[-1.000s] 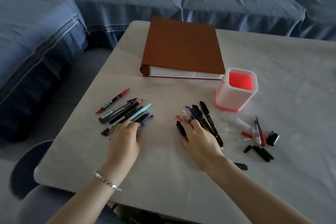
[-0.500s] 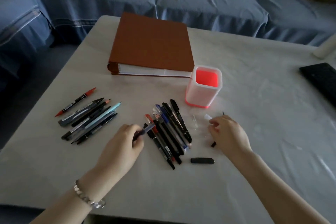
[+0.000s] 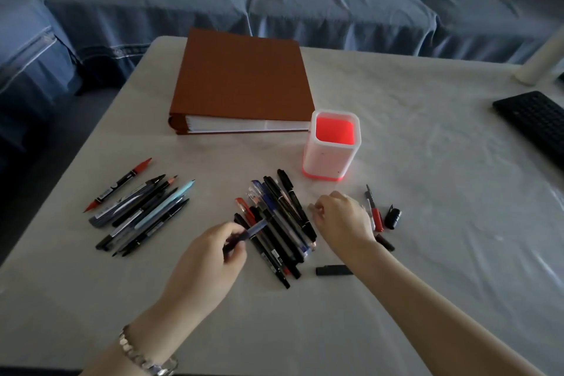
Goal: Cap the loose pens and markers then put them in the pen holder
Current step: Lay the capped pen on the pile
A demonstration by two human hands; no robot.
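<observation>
The left grip (image 3: 210, 256) is lying back-up, its thumb and fingers curling round a blue pen (image 3: 254, 228) and pinching it near one end. Its bare forearm is reaching in from the lower left, with a metal bracelet (image 3: 143, 354) sitting on the wrist. The right grip (image 3: 345, 218) is arching knuckles-up, its fingertips (image 3: 317, 210) curling down and to the left; whether they are pinching anything is too small to tell. The right forearm is stretching in bare from the lower right.

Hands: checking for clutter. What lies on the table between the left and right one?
Head view: a pile of pens lies between the left hand and the right hand.
</observation>
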